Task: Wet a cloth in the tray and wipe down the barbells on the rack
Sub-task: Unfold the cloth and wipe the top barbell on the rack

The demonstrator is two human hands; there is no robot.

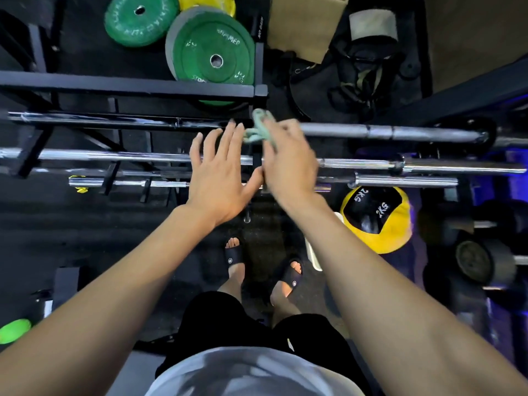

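Several steel barbells lie across a black rack (128, 87) in front of me: a far barbell (385, 132), a middle barbell (114, 156) and a near barbell (405, 180). My right hand (288, 161) pinches a crumpled pale green cloth (258, 128) above the far and middle bars. My left hand (220, 175) hovers flat beside it with its fingers spread and straight, holding nothing. A pale tray edge (313, 252) shows under my right forearm, mostly hidden.
Green weight plates (211, 52) and a yellow one (208, 4) lean behind the rack. A yellow and black medicine ball (377, 221) and dumbbells (480, 261) sit on the floor at right. A cardboard box (303, 24) and straps lie further back. My sandalled feet (234, 258) stand below.
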